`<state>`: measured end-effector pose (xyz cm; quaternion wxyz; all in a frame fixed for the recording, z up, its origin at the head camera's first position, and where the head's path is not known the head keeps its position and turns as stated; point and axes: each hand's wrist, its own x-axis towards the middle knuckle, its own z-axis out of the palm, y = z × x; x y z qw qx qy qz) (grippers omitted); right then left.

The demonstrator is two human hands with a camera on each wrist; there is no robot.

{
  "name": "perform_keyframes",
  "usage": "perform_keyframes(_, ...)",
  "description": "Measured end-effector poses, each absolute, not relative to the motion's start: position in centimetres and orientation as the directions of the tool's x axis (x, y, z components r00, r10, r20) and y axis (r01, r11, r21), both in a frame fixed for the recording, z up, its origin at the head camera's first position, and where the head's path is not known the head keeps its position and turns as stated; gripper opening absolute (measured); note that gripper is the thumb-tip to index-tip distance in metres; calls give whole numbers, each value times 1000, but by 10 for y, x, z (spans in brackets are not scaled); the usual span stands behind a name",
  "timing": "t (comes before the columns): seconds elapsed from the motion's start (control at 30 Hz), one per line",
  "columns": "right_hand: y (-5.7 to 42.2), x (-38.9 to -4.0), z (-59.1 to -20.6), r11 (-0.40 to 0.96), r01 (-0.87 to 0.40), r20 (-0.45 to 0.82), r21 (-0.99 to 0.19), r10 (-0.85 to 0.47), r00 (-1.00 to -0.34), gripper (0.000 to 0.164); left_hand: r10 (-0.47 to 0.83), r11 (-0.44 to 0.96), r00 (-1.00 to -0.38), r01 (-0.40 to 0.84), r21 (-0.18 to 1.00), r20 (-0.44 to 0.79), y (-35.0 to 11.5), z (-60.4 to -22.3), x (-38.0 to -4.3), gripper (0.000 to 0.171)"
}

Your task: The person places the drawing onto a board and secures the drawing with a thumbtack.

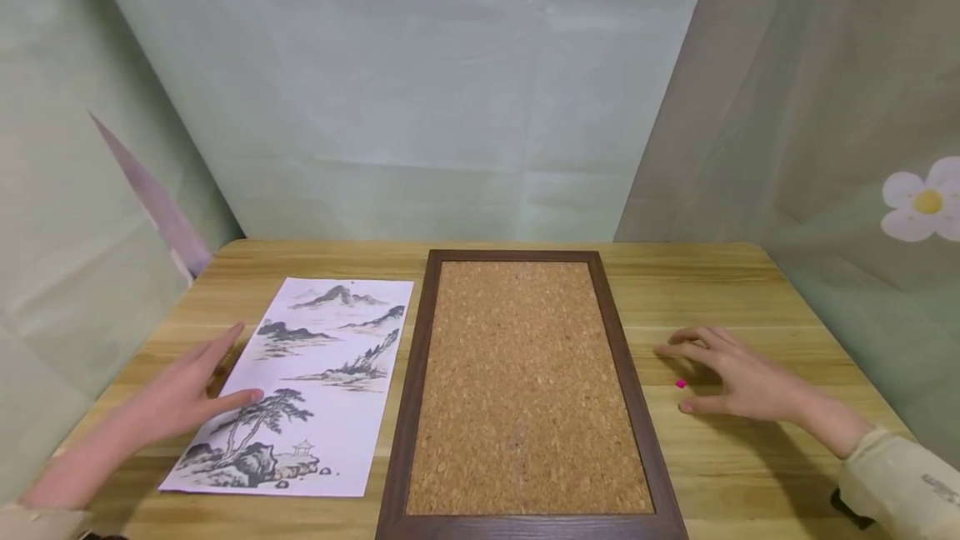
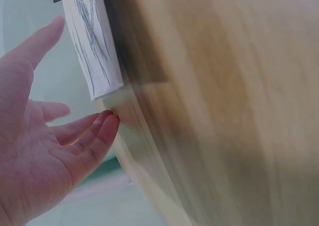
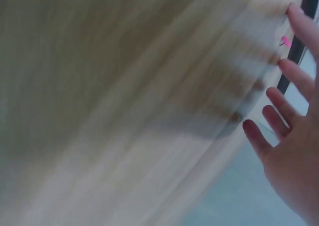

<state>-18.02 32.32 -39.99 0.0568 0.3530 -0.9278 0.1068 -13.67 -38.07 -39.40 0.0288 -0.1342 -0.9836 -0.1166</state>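
A sheet of white paper [image 1: 337, 440] printed with ink-style mountains, a pine and a small pavilion lies on the left of the table. My left hand [image 1: 183, 394] is at its left edge, fingers spread, thumb over the sheet near the pine. In the left wrist view this hand [image 2: 55, 136] holds nothing. A cork board [image 1: 525, 390] in a dark brown frame lies flat in the middle. To its right, a small pink push pin [image 1: 681, 383] sits between the thumb and fingers of my right hand [image 1: 738, 377], not gripped. The right wrist view shows that pin [image 3: 285, 41] beside the fingertips.
The wood-grain table [image 1: 705, 290] carries all of this. Pale green fabric [image 1: 420, 107] hangs behind it and at both sides, with a white printed flower [image 1: 907, 223] at the right. The paper lies close to the board frame's left side.
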Motion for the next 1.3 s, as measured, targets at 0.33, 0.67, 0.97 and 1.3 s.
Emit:
perform_keyframes(0.33,318,-174,-405,764,-538,156,-357,-519,-840,59,239,944,-968,251,216,80,-376,-395,-140,112)
perform_keyframes(0.67,317,-166,-410,770,-429,148,-472,-410,-900,50,172,953,-984,179,243,49,-370,-396,-140,110)
perform_keyframes(0.97,316,-159,-417,769,-356,163,-531,-320,-933,44,160,934,-987,163,317,34,-377,-401,-141,96)
perform_keyframes(1.3,319,-156,-422,744,-306,136,-593,-283,-950,41,197,892,-980,178,415,-3,-393,-404,-144,74)
